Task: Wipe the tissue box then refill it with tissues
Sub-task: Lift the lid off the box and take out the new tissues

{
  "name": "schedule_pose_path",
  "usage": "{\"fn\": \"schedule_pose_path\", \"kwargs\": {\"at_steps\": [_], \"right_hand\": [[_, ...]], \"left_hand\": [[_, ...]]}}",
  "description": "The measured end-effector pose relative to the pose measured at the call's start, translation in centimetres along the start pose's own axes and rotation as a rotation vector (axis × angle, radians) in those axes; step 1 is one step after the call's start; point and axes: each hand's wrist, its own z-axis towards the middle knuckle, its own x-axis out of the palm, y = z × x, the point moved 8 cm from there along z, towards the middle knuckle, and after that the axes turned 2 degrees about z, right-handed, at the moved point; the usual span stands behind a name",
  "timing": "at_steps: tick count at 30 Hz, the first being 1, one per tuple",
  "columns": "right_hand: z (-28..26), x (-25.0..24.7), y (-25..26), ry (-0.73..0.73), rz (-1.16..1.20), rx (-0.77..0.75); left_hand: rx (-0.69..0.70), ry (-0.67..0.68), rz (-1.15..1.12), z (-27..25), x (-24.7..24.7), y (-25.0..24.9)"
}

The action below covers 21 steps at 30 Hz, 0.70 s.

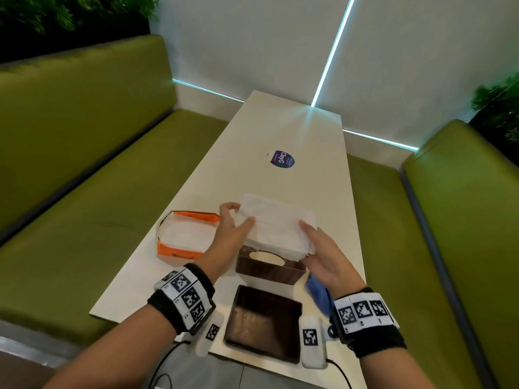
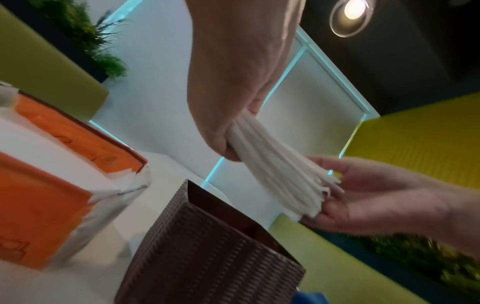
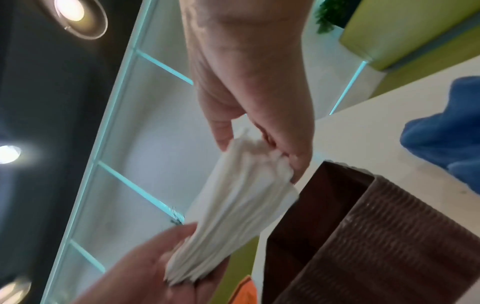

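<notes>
A thick stack of white tissues [image 1: 278, 223] [image 2: 280, 174] [image 3: 233, 207] hangs in the air just above the brown woven tissue box [image 1: 269, 265] [image 2: 207, 253] [image 3: 369, 242], which lies upside down with its oval slot facing the table. My left hand [image 1: 233, 223] [image 2: 233, 115] pinches the stack's left end, thumb on top. At the stack's right end my right hand [image 1: 311, 248] [image 3: 259, 131] holds it between thumb and fingers. The box's dark base panel [image 1: 264, 324] lies flat near the table's front edge.
An opened orange tissue pack [image 1: 185, 234] [image 2: 52, 185] with white tissues inside sits left of the box. A blue cloth [image 1: 318, 293] [image 3: 441, 127] lies on the white table [image 1: 295, 136] at the right. Green bench seats flank the table; a round sticker [image 1: 282, 159] lies farther back.
</notes>
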Motion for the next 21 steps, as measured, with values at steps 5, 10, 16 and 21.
{"fn": "schedule_pose_path", "kwargs": {"at_steps": [5, 10, 16, 21], "right_hand": [[1.8, -1.3, -0.4, -0.198, -0.410, -0.059], [2.9, -0.8, 0.5, -0.302, -1.027, -0.062], [4.3, 0.2, -1.3, -0.267, -1.267, -0.041], [4.6, 0.5, -2.7, -0.234, -1.290, -0.016]], "left_hand": [[0.041, 0.036, 0.455, 0.7, 1.5, 1.0], [0.038, 0.107, 0.867, 1.2, 3.6, 1.8], [-0.015, 0.192, 1.183, 2.3, 5.4, 3.2], [-0.082, 0.196, 1.213, 3.2, 5.6, 5.0]]}}
